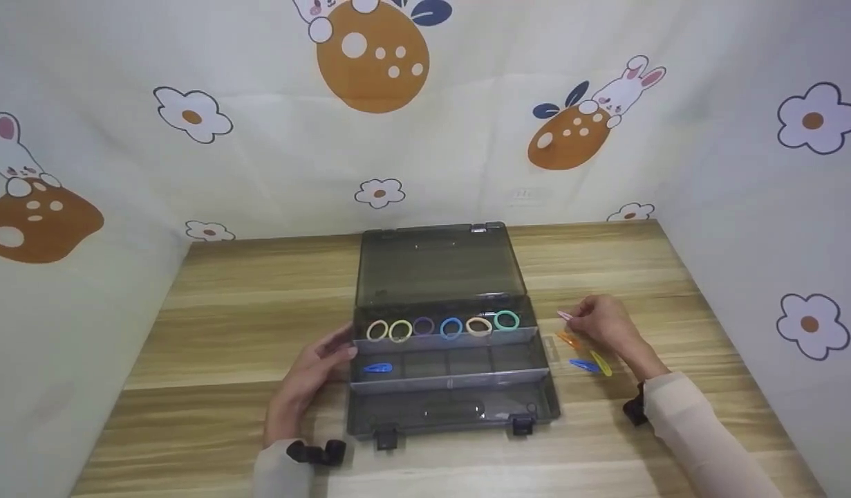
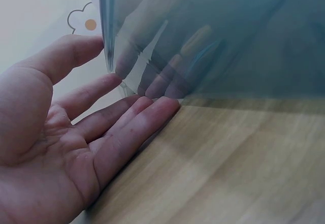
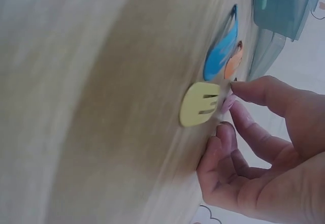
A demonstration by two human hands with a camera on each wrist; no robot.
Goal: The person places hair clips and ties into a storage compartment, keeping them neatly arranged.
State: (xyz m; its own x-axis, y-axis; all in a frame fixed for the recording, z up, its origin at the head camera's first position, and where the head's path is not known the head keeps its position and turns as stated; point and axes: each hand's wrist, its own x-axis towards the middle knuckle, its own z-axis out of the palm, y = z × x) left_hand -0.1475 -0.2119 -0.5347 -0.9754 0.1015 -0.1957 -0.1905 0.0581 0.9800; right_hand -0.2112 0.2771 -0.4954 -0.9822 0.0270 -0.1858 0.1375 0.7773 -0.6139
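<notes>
My right hand pinches a pink hair clip between thumb and fingertips, low over the table right of a grey see-through plastic box. Beside that hand lie an orange hair clip, a blue hair clip and a yellow hair clip. My left hand touches the box's left side with its fingers nearly straight and the thumb at the wall's edge. Another blue hair clip lies in the left compartment of the middle row. Several coloured hair ties stand along the back row.
The box's lid is folded back toward the patterned cloth wall. Two dark latches stick out at the front. Wood-grain table extends on both sides, with cloth walls left and right.
</notes>
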